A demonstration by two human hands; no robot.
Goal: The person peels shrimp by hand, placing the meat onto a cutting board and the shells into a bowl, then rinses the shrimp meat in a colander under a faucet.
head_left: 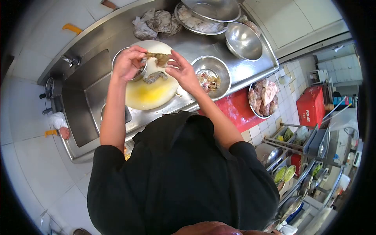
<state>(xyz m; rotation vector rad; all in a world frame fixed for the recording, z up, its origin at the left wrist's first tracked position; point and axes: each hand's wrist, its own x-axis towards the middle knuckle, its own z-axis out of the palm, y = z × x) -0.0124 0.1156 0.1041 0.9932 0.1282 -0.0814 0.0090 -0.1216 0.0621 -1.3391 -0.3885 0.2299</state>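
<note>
— Which colour for the raised shrimp (pixel 159 57)?
— Looks mostly olive-brown, with lighter patches.
— And held where?
— Between the left hand (pixel 130 63) and the right hand (pixel 183 70), above the round white cutting board (pixel 150 94).
— Posed how?
— Stretches sideways, broader toward the right hand's end.

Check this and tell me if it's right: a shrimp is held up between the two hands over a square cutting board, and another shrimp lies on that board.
Not quite: the cutting board is round, not square, as the head view shows. The shrimp is held up between the left hand and right hand, and another shrimp lies on the board.
</note>
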